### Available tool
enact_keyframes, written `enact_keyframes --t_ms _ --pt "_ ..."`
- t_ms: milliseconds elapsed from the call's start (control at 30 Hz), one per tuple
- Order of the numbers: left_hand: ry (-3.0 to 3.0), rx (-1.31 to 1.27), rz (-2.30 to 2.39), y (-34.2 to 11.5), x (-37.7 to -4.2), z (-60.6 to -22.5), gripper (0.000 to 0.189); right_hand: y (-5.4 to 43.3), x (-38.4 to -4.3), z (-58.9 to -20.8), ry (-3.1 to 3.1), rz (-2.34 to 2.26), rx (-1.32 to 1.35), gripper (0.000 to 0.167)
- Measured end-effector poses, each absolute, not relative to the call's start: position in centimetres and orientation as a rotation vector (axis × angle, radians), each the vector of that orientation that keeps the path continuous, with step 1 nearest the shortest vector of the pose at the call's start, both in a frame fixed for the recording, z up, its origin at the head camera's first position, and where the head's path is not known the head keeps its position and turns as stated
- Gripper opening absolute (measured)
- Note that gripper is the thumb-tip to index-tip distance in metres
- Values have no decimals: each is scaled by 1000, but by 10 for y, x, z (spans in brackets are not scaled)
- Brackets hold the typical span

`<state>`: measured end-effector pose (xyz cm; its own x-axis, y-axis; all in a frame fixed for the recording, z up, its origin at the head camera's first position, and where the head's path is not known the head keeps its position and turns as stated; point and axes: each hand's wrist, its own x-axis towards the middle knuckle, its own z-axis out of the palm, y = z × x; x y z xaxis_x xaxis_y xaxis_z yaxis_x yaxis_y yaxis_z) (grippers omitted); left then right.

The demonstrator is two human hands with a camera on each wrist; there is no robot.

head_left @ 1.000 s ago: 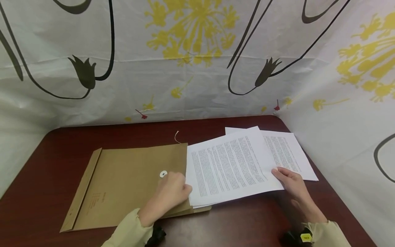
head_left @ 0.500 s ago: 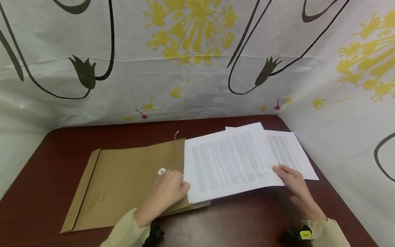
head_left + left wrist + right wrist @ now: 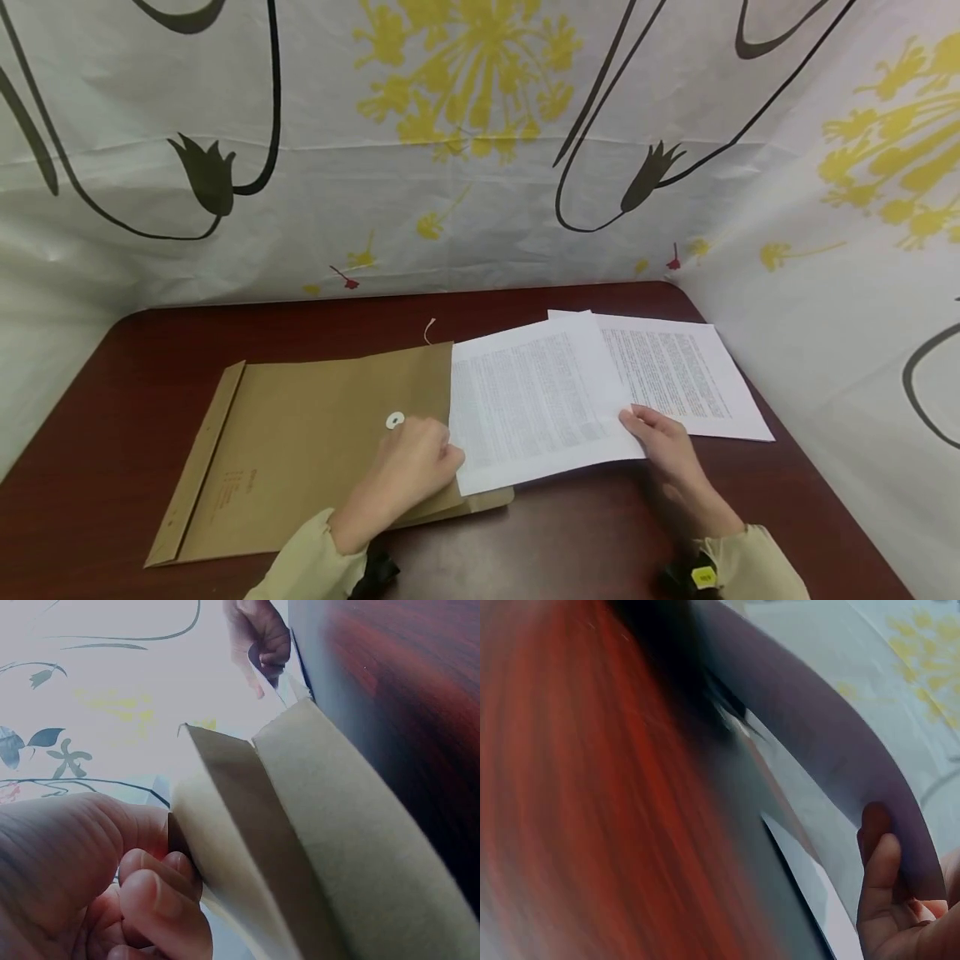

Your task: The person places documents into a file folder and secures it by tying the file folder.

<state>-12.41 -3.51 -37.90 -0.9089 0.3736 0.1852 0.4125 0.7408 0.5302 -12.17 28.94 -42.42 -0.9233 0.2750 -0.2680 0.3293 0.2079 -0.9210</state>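
While pinching the mouth edge of the kraft envelope (image 3: 315,450) in the curled fingers of the left hand (image 3: 412,467), also gripping the outer edge of a printed sheet (image 3: 532,408) between thumb and fingers of the right hand (image 3: 663,446). In the envelope's case, lies across the bench (image 3: 555,550) with its long axis side to side, mouth pointing right and folded strip (image 3: 198,458) at the opposite end. As for the sheet, sits at the mouth, one margin hidden inside, long axis running outward nearly in line with the envelope. Bows upward at the held edge, raised off the bench. Gapes at the mouth, seen from the left wrist. Shows a white button (image 3: 394,420) near the mouth, and a thin string (image 3: 428,331) just past the envelope's far edge. Farther out from the mouth, on the bench, rest more printed papers (image 3: 675,367), partly covered by the sheet.
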Motion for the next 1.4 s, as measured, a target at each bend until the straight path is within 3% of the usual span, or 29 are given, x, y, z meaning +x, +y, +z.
enact_keyframes --t_ms 567,967,1400 --pt "-2871 -629 -923 -35 -124 -379 38 257 -114 -422 2279 -1930 535 40" --pt "-2845 -608 -843 -34 -126 -380 38 213 -113 -424 2222 -1942 307 31" --pt "-2804 -718 -829 -36 -126 -379 36 194 -115 -425 2058 -1906 4 35"
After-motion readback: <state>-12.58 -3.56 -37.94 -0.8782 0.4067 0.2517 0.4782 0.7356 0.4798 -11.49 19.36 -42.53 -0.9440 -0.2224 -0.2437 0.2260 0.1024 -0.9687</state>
